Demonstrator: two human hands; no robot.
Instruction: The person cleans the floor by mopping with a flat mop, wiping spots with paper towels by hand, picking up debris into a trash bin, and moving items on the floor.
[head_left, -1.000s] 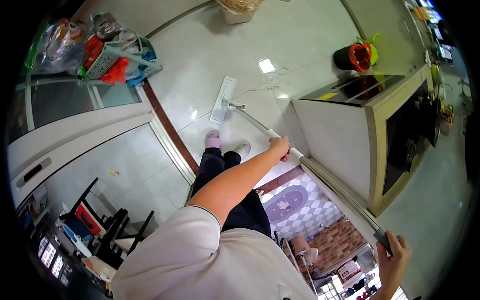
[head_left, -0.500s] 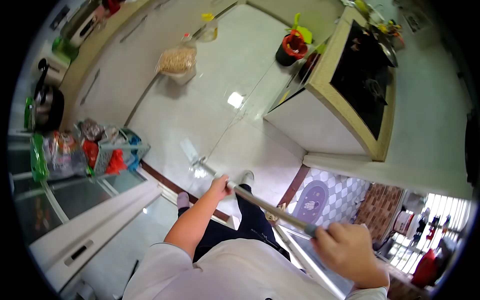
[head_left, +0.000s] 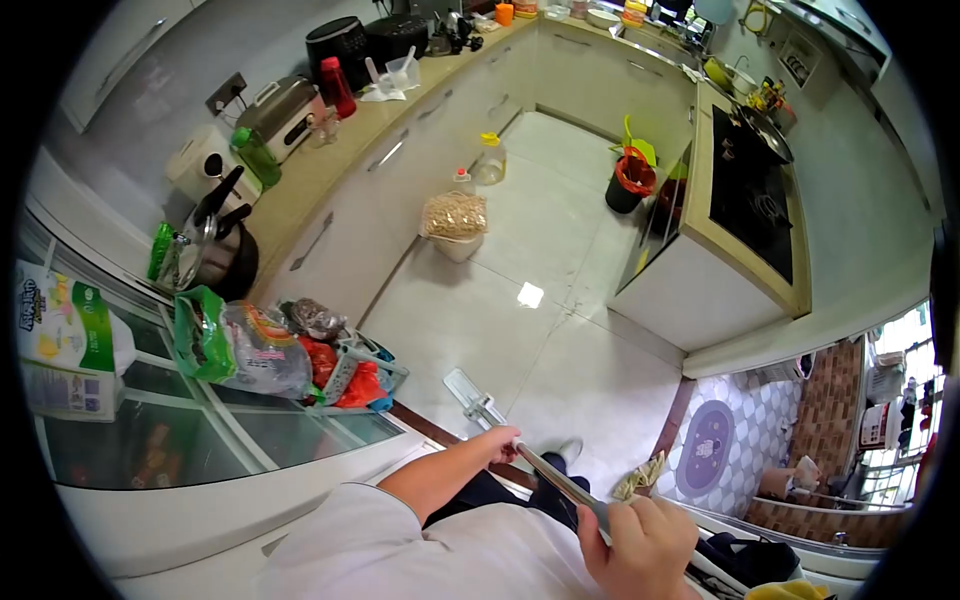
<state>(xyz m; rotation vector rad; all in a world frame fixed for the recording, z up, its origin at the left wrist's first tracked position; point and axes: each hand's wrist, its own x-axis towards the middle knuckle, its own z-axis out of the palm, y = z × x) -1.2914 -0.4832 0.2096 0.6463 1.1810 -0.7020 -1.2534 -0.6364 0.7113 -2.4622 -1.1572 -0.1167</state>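
A flat mop (head_left: 556,474) with a silver-grey pole slants across my front. Its pale flat head (head_left: 462,388) is down at the tiled floor near the doorway. My left hand (head_left: 500,446) is wrapped round the lower part of the pole, just above the head joint. Higher up, near the pole's grey end, my right hand (head_left: 645,545) is closed round it by my right side. One foot (head_left: 570,450) shows beside the pole, on the floor.
A bag of peanuts on a tub (head_left: 455,218) and an oil bottle (head_left: 490,160) stand by the left cabinets. A black bin (head_left: 628,185) with a red liner stands near the stove counter (head_left: 700,275). At left are a basket (head_left: 345,375) and bags.
My view has tilted up and swung left, showing more of the counters. Both hands keep hold of the mop, and my right hand is now nearer my body.
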